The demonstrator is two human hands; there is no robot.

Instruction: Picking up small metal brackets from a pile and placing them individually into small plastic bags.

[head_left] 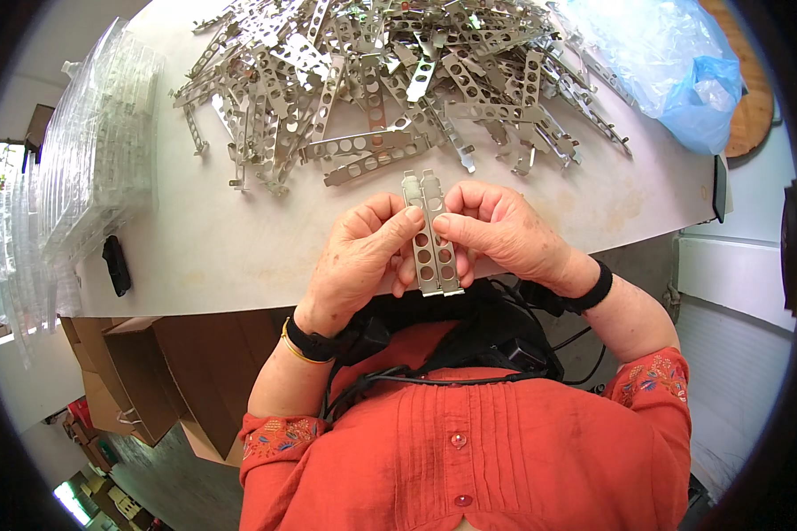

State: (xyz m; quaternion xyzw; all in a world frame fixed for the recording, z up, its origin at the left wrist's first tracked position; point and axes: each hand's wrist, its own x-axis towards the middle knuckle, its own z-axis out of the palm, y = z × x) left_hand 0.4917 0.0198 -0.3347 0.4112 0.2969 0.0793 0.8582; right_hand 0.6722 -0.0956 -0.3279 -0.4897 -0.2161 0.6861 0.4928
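Note:
Two slim metal brackets (425,257) with rows of round holes stand side by side between my hands, just over the table's near edge. My left hand (359,252) grips the left bracket, its thumb lying on the front face and the fingers curled behind. The right bracket (444,254) is pinched by my right hand (505,230), thumb in front. Their long edges lie against each other or nearly so. Beyond my hands, a big heap of similar brackets (372,88) covers the far middle of the table.
Stacked clear plastic trays (97,142) rise at the table's left side. A small black object (115,265) lies near the left front edge. Blue and clear plastic bags (673,71) sit at the far right. Cardboard boxes (212,363) stand below the table on the left.

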